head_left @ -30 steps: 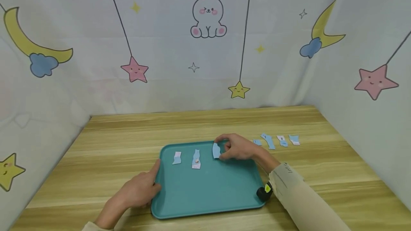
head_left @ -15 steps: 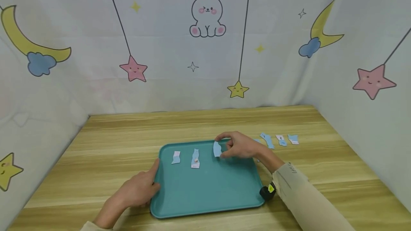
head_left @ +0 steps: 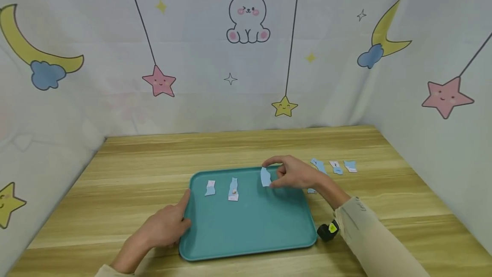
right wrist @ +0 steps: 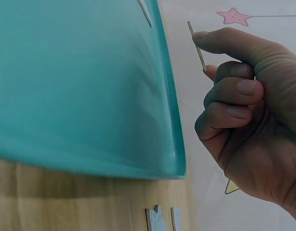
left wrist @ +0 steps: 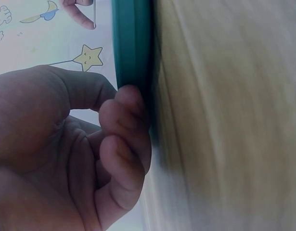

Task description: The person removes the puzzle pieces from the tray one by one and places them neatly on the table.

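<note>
Pinching one piece (head_left: 265, 177), the right hand (head_left: 297, 172) overhangs one tray (head_left: 251, 225) holding two.

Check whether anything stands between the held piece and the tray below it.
Nothing visible does: the right hand pinches the piece above the tray, and the right wrist view shows open space between.

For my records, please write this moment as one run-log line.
right hand: pinches blue piece, clear of tray | left hand: grips tray's left edge | in tray: two pieces | on table: more pieces

Two hands (head_left: 166, 225) (head_left: 294, 172), one teal tray (head_left: 250, 225), at least seven flat pieces (head_left: 265, 177), one table (head_left: 153, 157)
</note>
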`<state>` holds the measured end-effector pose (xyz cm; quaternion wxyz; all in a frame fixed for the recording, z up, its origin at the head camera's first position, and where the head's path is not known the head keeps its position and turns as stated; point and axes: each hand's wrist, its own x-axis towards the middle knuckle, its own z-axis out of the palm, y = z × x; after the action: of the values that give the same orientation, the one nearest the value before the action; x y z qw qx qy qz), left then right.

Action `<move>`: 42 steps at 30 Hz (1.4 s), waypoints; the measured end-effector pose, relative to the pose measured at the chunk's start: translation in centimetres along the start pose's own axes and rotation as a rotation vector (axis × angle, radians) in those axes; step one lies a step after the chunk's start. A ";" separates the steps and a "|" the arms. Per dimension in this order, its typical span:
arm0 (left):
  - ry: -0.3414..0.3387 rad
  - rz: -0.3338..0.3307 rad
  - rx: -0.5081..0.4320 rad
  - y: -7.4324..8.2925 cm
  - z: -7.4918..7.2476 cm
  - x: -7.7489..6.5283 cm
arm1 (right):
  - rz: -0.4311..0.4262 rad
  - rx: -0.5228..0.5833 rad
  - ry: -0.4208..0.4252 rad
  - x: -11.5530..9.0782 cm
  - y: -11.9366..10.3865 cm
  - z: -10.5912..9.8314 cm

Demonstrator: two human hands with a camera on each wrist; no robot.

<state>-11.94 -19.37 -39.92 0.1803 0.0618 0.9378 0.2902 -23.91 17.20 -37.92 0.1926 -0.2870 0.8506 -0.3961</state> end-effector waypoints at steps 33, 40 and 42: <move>0.012 -0.016 -0.006 0.5 0.0 -0.2 | 0.005 0.034 0.033 -4.9 3.5 -1.1; 0.016 -0.012 -0.007 0.5 0.1 -0.1 | 0.017 0.061 0.039 -5.8 3.7 -1.5; 0.019 -0.011 0.000 0.5 0.1 -0.1 | 0.018 0.058 0.045 -6.2 3.8 -1.8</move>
<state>-11.80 -18.96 -39.70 0.1727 0.0539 0.9399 0.2896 -21.46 24.12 -39.17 0.1854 -0.2649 0.8454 -0.4251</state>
